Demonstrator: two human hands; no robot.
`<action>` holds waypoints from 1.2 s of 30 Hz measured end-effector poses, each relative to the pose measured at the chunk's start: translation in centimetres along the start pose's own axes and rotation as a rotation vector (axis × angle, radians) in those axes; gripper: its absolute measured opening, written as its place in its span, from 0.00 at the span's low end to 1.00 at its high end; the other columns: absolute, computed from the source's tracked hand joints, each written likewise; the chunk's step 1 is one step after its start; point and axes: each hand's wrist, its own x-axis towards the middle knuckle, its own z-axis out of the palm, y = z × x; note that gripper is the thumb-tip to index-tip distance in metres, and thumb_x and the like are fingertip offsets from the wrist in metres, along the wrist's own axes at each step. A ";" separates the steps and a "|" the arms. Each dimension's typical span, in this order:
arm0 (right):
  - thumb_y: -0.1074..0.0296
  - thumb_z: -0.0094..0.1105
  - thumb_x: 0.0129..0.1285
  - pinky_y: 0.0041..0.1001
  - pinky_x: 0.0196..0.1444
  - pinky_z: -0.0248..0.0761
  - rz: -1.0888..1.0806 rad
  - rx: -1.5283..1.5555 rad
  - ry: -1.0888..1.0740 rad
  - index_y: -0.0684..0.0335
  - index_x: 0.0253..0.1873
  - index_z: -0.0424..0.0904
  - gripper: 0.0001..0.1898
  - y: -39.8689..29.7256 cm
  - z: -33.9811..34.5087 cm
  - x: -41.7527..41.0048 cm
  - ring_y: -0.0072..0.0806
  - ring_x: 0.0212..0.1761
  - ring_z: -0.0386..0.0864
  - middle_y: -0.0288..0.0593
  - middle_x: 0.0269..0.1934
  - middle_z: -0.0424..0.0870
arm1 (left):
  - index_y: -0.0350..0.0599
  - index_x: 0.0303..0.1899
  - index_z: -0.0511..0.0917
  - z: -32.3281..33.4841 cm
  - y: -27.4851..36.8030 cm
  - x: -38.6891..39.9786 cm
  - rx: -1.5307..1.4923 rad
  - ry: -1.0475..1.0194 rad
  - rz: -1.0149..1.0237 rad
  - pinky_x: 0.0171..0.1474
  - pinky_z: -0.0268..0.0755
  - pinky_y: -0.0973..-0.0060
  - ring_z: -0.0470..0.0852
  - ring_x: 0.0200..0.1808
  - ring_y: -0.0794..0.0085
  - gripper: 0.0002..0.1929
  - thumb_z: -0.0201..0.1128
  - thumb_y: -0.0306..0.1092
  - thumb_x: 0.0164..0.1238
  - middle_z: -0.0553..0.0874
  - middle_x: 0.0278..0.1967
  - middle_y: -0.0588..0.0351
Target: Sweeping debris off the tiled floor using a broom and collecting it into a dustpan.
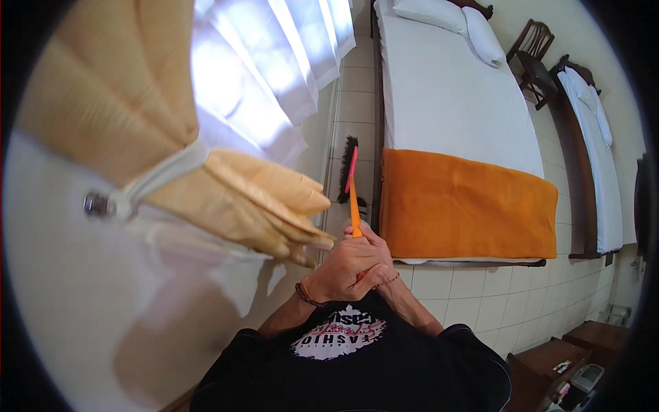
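Note:
A broom has black bristles (348,154), a pink head (353,164) and an orange handle (354,206). The bristles hang over the narrow strip of floor between wall and bed; I cannot tell whether they touch it. Both my hands close around the handle in front of my chest. My left hand (342,268), with a dark beaded bracelet at the wrist, covers part of my right hand (380,246), which has a thin red cord at its wrist. Close to my left hand hangs the lower end of a beige curtain (247,211), gathered by a pale tieback (167,172).
Right of the broom stands a bed (453,92) with white sheets and an orange blanket (468,206). Sheer white curtains (267,67) hang at left. A wooden chair (535,67) and second bed (592,123) are farther right; brown wooden furniture (551,358) stands at lower right.

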 end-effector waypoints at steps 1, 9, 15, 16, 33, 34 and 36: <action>0.57 0.49 0.73 0.27 0.39 0.76 0.002 -0.023 0.044 0.63 0.45 0.72 0.13 -0.9 0.7 1.2 0.27 0.35 0.80 0.40 0.34 0.79 | 0.42 0.27 0.81 -0.6 -1.5 0.7 0.003 0.000 -0.015 0.37 0.67 0.65 0.78 0.30 0.59 0.08 0.58 0.30 0.64 0.80 0.23 0.53; 0.55 0.48 0.74 0.30 0.42 0.77 0.026 -0.008 0.050 0.63 0.47 0.71 0.15 -9.8 3.5 12.2 0.30 0.36 0.80 0.41 0.36 0.78 | 0.36 0.25 0.78 -6.4 -10.8 11.0 -0.077 0.013 -0.179 0.36 0.66 0.66 0.75 0.26 0.56 0.12 0.53 0.29 0.68 0.77 0.22 0.50; 0.55 0.46 0.75 0.31 0.47 0.77 0.067 -0.083 0.041 0.64 0.47 0.72 0.16 -16.6 6.6 18.4 0.28 0.42 0.80 0.41 0.40 0.78 | 0.37 0.27 0.80 -10.1 -15.4 18.3 -0.093 0.075 -0.212 0.30 0.66 0.65 0.75 0.24 0.54 0.13 0.52 0.31 0.69 0.77 0.21 0.48; 0.54 0.46 0.75 0.30 0.47 0.77 0.066 -0.128 0.089 0.63 0.47 0.73 0.16 -17.6 7.2 19.1 0.27 0.40 0.80 0.40 0.40 0.78 | 0.37 0.27 0.80 -10.6 -16.1 19.1 -0.104 0.058 -0.224 0.30 0.66 0.65 0.76 0.24 0.55 0.13 0.52 0.31 0.69 0.77 0.22 0.48; 0.58 0.51 0.73 0.26 0.44 0.74 -0.011 -0.123 0.101 0.61 0.43 0.75 0.12 -31.3 9.0 32.0 0.23 0.39 0.78 0.37 0.37 0.80 | 0.38 0.26 0.80 -14.2 -29.4 33.3 -0.084 -0.029 -0.127 0.35 0.68 0.67 0.75 0.24 0.59 0.17 0.54 0.38 0.71 0.78 0.21 0.52; 0.58 0.51 0.73 0.26 0.44 0.74 -0.032 -0.145 0.114 0.61 0.43 0.75 0.12 -32.1 9.5 32.8 0.23 0.39 0.78 0.37 0.37 0.79 | 0.38 0.26 0.81 -14.6 -30.1 34.4 -0.085 -0.008 -0.118 0.34 0.68 0.67 0.75 0.25 0.59 0.16 0.55 0.38 0.71 0.77 0.21 0.51; 0.58 0.51 0.72 0.25 0.44 0.73 -0.056 -0.156 0.072 0.61 0.43 0.75 0.11 -33.9 10.8 34.5 0.23 0.39 0.78 0.37 0.37 0.79 | 0.38 0.26 0.81 -16.0 -31.1 36.4 -0.085 0.009 -0.105 0.33 0.68 0.68 0.75 0.25 0.59 0.16 0.56 0.37 0.70 0.77 0.21 0.51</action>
